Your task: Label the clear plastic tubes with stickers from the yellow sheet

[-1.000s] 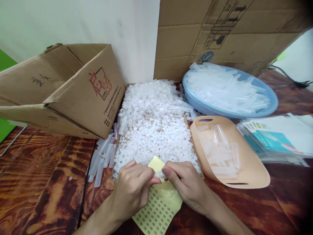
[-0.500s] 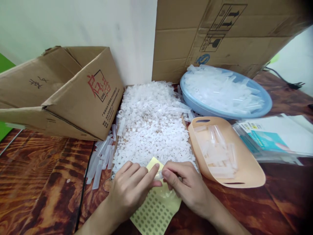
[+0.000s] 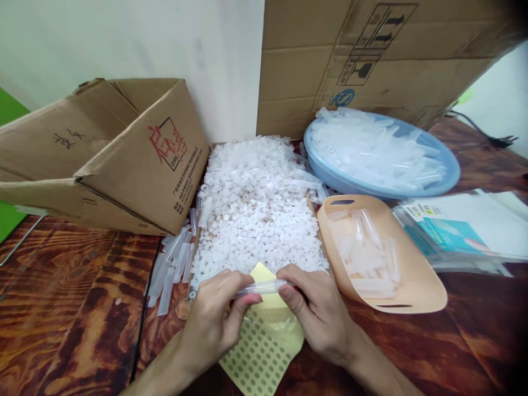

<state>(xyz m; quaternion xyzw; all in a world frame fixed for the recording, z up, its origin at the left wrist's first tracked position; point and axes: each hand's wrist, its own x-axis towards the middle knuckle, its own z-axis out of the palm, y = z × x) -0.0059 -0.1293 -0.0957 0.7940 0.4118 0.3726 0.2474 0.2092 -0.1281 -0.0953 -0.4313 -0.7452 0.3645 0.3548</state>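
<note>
A clear plastic tube (image 3: pixel 264 287) lies level between my two hands, above a yellow sticker sheet (image 3: pixel 260 346) dotted with rows of small round spots. My left hand (image 3: pixel 220 316) pinches the tube's left end between thumb and fingers. At the tube's right end, my right hand (image 3: pixel 315 308) grips it with thumb and forefinger. Just beyond the hands spreads a shallow tray heaped with small white plastic pieces (image 3: pixel 264 231); its near part is hidden by the sheet and hands.
An open cardboard box (image 3: pixel 140 159) stands at the left, with loose tubes (image 3: pixel 167 291) beside it. At the right are a blue basin (image 3: pixel 451 175) full of tubes, a peach tray (image 3: pixel 424 289) with several tubes, and plastic packets (image 3: pixel 454 231). A large carton (image 3: pixel 297 71) stands behind.
My left hand has shifted left and its forefinger has drawn back from the tube's right end, leaving more of the tube visible. My right hand has barely moved.
</note>
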